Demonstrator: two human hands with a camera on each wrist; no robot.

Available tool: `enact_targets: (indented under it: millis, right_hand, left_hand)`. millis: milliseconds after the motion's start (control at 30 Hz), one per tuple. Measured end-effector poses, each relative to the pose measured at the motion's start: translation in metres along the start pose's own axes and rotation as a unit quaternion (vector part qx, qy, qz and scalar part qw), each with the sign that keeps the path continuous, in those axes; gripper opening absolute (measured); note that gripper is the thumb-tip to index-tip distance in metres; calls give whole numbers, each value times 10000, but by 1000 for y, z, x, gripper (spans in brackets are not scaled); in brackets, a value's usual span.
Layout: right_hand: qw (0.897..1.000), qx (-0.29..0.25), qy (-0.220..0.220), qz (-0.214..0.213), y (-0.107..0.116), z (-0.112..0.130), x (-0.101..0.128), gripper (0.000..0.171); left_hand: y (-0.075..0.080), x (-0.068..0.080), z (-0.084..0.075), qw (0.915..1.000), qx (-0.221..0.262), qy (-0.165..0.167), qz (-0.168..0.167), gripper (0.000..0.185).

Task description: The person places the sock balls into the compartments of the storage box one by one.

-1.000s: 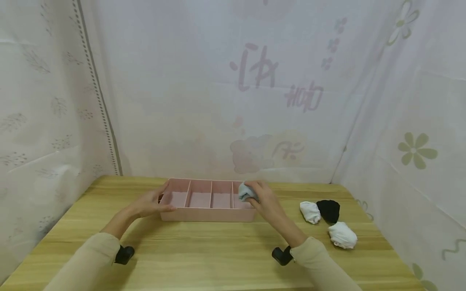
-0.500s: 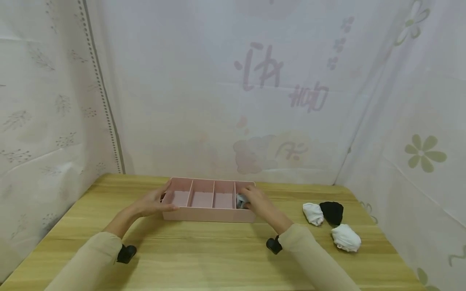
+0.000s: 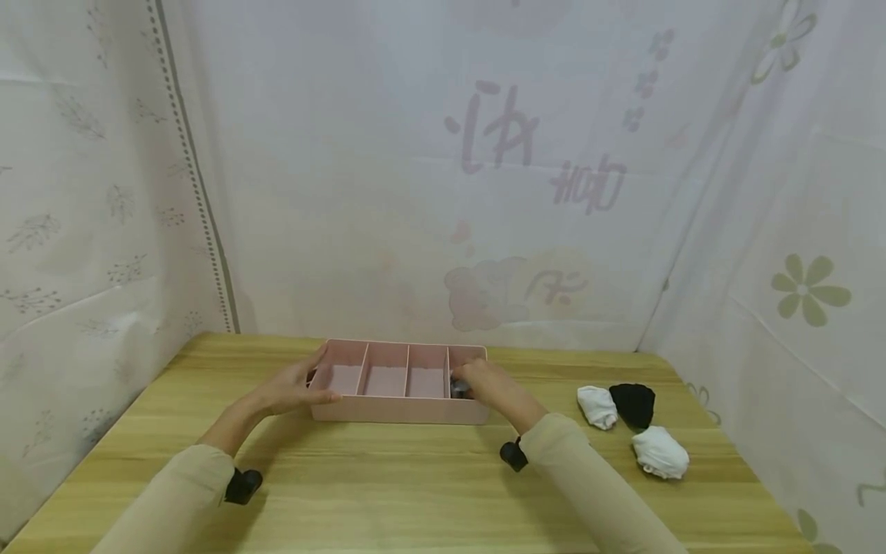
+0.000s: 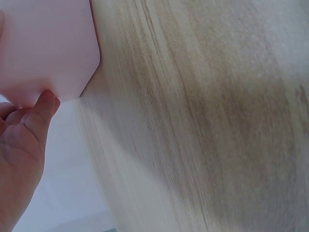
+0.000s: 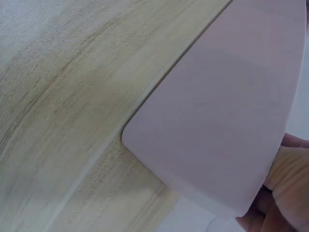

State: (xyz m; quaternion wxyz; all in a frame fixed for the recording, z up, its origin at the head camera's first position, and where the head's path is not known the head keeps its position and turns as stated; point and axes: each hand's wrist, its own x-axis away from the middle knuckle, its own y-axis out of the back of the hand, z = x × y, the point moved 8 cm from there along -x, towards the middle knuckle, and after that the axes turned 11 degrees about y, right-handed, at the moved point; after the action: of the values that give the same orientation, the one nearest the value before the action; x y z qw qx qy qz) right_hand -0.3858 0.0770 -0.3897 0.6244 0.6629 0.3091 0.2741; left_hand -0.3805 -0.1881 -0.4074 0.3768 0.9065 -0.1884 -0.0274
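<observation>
from the head view, the left hand grips the left end of the pink divided tray on the wooden table, thumb along the front wall, while the right hand is down in the rightmost compartment with curled fingers on a grey rolled sock (mostly hidden); a white sock, a black sock and another white sock lie well to the right. the left wrist view shows the thumb pressed against the tray's pink wall. the right wrist view shows the tray's outer corner on the wood and only a sliver of the hand.
</observation>
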Motion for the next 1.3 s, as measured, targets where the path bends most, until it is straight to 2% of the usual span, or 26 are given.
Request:
enact_targets:
  millis: [133,267,400,533,600,733,900,967,1067,1167,1300]
  right_hand:
    - [9999,35,73,91,-1,0,0,27]
    - [9997,-215,113,-78,2,0,4,34]
    - [9954,-620,241,-693,10,-2,17,37]
    - [9847,-553,579,-1550,22,-2,39,38]
    - [9802,-578,518,-1824,26,-4,54,38]
    - [9719,-639,-155,-2261,28,-19,96,41]
    - [9446,-177,-942,-3139,32,-43,168,43]
    - [9342,-24,-1233,-3347,32,-53,200,45]
    - [9225,164,-1786,-3417,29,-68,246,51]
    - [9139,267,-2167,-3422,25,-81,280,57]
    - [9134,7,-2638,-3099,15,-95,306,62]
  left_hand:
    - [0,0,-1,10000,35,24,19,101]
    - [-1,0,-2,10000,74,19,45,102]
    - [-2,0,-3,9998,152,-38,87,102]
    - [-1,0,-4,9997,200,-102,102,101]
    - [-1,0,-4,9997,181,-116,95,101]
    - [-2,0,-3,9999,65,-83,76,100]
    - [-3,1,-2,9998,-168,-72,-19,101]
    - [-4,1,-2,9998,-198,-62,-36,101]
    - [-4,1,-3,9999,-133,-67,13,101]
    - [-4,1,-3,10000,-67,-43,53,101]
    - [-4,1,-3,10000,-42,-42,76,102]
